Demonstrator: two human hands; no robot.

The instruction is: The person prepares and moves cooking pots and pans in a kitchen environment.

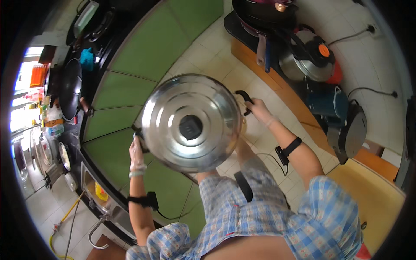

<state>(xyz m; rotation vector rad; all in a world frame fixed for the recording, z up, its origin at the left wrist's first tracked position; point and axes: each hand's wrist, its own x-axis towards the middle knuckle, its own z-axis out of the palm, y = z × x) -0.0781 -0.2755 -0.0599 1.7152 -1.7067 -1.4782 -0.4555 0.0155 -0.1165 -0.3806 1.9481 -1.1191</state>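
A large round metal pot with its shiny domed lid (165, 136) on is held up in front of me, over the floor. A black knob (191, 127) sits at the lid's middle. My left hand (136, 152), in a thin clear glove, grips the black side handle at the left. My right hand (259, 110), gloved too, is closed around the curved black handle (244, 101) at the right. The pot's body is mostly hidden beneath the lid.
Green cabinets (120, 89) run along the left under a dark counter with a black wok (71, 89) and a metal sink (113, 211). At the right, a counter holds pans, a pressure cooker (305, 61) and a teal pot (328, 102). Tiled floor (211, 55) lies between.
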